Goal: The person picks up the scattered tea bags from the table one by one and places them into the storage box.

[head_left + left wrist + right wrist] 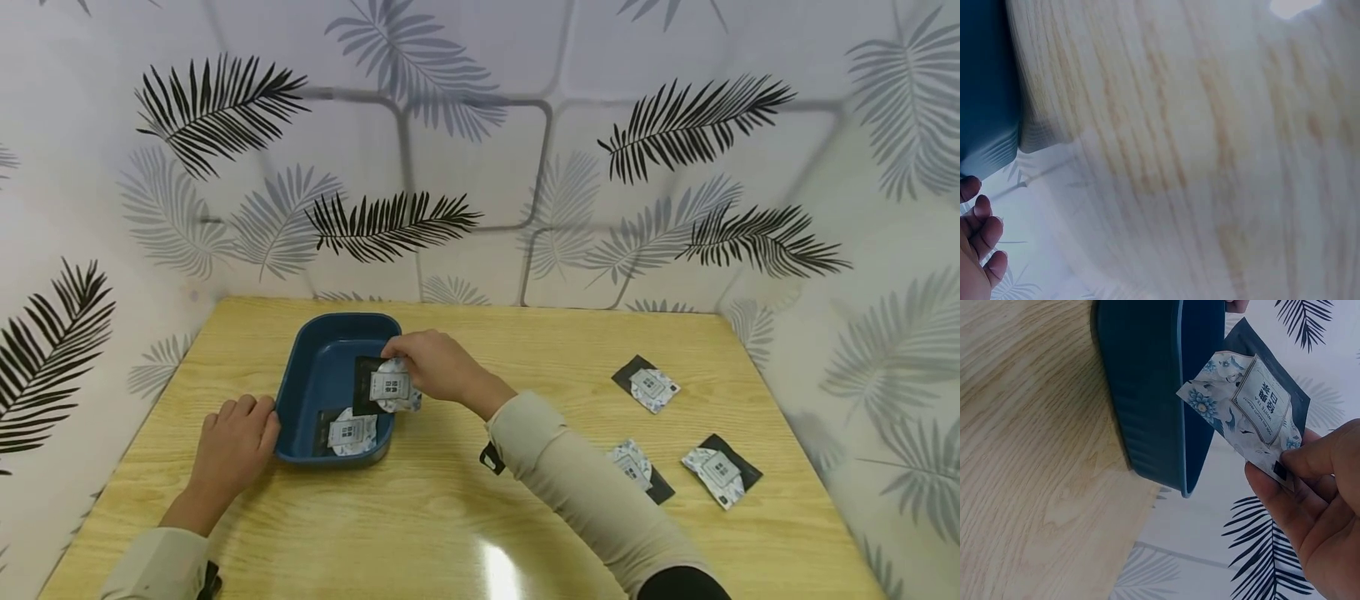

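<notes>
In the head view, a dark blue plastic bin (296, 392) stands on the wooden table. My right hand (437, 367) pinches a tea sachet (390, 386) by its end, over the bin's right side. Seen from the right wrist, thumb and fingers grip the sachet's corner; its white half has blue flowers and a "White Tea" label. Another sachet (351, 432) lies inside the bin at the near end. My left hand (236, 442) rests against the outside of the bin's left wall. Its loosely bent fingers (988, 237) show beside the bin in the left wrist view.
Three more sachets lie on the right of the table (450, 517): one farther back (647, 383), one near the right sleeve (637, 471) and one farther right (722, 471). A leaf-patterned backdrop (480, 167) borders the table's far edge and sides.
</notes>
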Motion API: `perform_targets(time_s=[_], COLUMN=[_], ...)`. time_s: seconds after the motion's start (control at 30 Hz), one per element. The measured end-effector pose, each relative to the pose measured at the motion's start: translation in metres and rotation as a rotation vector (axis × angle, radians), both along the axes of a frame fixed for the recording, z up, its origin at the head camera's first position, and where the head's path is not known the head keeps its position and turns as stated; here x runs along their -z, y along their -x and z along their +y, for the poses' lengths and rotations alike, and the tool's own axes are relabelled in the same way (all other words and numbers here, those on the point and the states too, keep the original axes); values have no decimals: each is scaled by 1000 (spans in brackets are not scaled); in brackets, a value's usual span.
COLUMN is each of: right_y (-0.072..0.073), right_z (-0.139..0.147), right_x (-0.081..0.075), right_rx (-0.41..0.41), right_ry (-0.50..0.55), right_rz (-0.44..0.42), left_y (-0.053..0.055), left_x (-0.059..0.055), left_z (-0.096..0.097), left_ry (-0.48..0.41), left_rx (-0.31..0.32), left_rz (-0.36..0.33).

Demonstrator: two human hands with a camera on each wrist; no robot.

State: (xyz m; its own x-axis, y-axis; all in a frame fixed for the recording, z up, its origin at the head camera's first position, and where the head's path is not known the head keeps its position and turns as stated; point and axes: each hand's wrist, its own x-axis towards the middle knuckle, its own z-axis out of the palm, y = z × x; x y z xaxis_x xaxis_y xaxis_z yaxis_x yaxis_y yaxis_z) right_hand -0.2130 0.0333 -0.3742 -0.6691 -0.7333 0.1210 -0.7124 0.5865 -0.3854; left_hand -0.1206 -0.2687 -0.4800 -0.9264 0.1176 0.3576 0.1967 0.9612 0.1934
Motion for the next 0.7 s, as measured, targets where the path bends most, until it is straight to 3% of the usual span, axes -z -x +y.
perform_targets(time_s=[0.7], right_y=[-2], right_z=[-25], right_x=[7], right_rx=[-11], right_ry=[47], right_rz=[-7], left_y=[-1], left_x=[0], left_z=[0], left_ry=[-3], left_rx=[-7], left_rz=[3])
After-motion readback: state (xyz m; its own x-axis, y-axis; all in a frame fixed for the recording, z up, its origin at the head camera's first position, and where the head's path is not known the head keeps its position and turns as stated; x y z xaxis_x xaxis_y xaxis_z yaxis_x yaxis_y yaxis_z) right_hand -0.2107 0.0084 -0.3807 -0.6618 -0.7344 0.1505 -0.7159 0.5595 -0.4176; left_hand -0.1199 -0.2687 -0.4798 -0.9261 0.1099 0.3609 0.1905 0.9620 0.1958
